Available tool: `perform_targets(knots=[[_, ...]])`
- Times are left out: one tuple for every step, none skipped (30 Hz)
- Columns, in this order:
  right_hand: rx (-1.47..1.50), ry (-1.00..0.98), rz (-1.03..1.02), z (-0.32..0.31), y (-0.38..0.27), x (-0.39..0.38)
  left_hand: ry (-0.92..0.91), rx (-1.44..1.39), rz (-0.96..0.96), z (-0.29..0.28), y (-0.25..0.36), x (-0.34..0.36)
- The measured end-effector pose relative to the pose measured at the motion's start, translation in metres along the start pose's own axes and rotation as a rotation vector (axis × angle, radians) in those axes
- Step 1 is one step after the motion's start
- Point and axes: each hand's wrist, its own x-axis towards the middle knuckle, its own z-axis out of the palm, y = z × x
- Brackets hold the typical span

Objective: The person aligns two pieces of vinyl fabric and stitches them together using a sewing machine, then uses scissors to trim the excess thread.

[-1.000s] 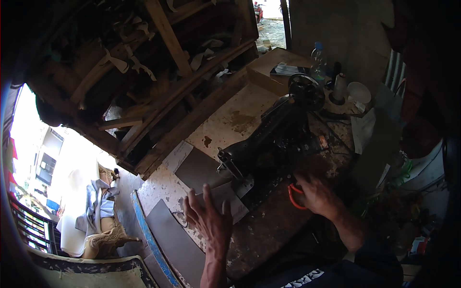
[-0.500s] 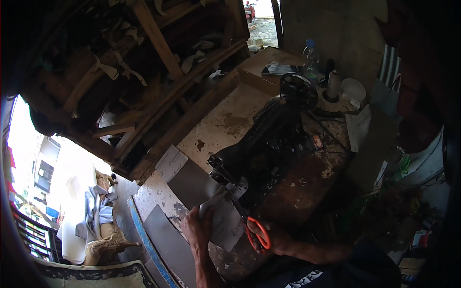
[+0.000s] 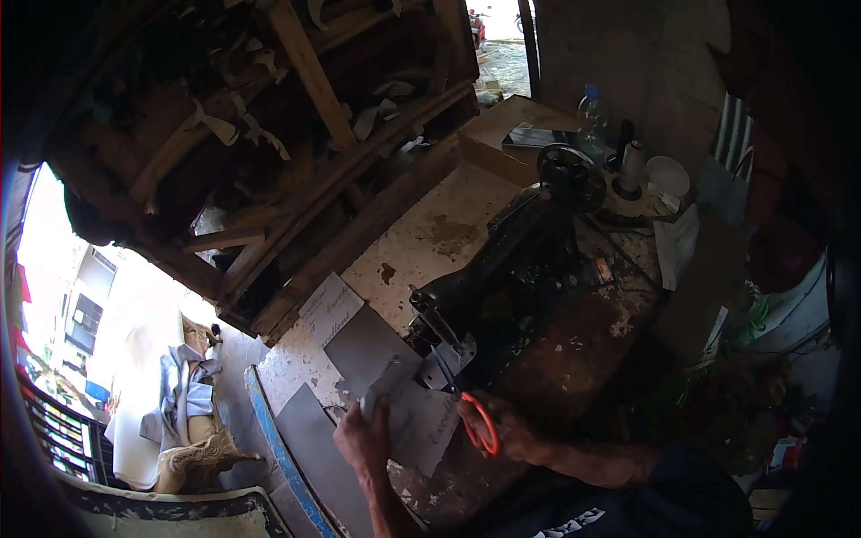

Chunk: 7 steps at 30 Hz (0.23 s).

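Observation:
In my right hand (image 3: 509, 429) is a pair of scissors with orange handles (image 3: 485, 423), its dark blades pointing toward the needle end of a black sewing machine (image 3: 502, 269). My left hand (image 3: 360, 439) pinches the blurred, raised edge of a grey sheet piece (image 3: 386, 384) left of the scissors. Pale sheet material with markings (image 3: 429, 421) lies between my hands, below the machine's needle area. Another flat grey sheet (image 3: 369, 348) extends to its upper left. Where the blade tips end, by the machine's foot, is too dark to make out.
A grey panel (image 3: 309, 448) and a blue-edged board (image 3: 269, 426) lie at left. Behind the machine stand a cardboard box (image 3: 502, 134) with a phone (image 3: 535, 136) on it, a plastic bottle (image 3: 592, 121), a thread cone (image 3: 632, 170) and a white cup (image 3: 668, 175). A wooden rack (image 3: 314, 90) borders the table.
My left hand has shifted slightly left and down, lifting the grey edge away from the machine's needle area. The scissors remain in my right hand. The whole view has moved a little.

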Motion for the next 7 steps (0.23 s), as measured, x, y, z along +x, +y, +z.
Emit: perform_targets(knots=[[0.05,-0.056,0.032,0.002,-0.005,-0.005,0.004,-0.001,-0.006,-0.005,-0.01,-0.002],[-0.272,0.063,0.086,0.015,-0.021,-0.016,0.031,-0.026,-0.065,-0.011,-0.022,-0.007],[-0.275,0.061,0.099,0.018,-0.03,-0.023,0.057,-0.051,-0.124,-0.017,-0.031,-0.011],[-0.303,0.051,0.12,0.016,-0.035,-0.032,0.01,0.055,-0.175,-0.027,-0.042,-0.018],[-0.337,0.059,0.131,0.01,-0.04,-0.041,0.006,0.049,-0.187,-0.028,-0.044,-0.023],[-0.21,0.003,0.098,-0.002,-0.034,-0.045,0.043,0.186,-0.241,-0.026,-0.043,-0.03],[-0.316,0.016,0.205,-0.004,-0.046,-0.049,0.083,0.334,-0.299,-0.022,-0.042,-0.038]])
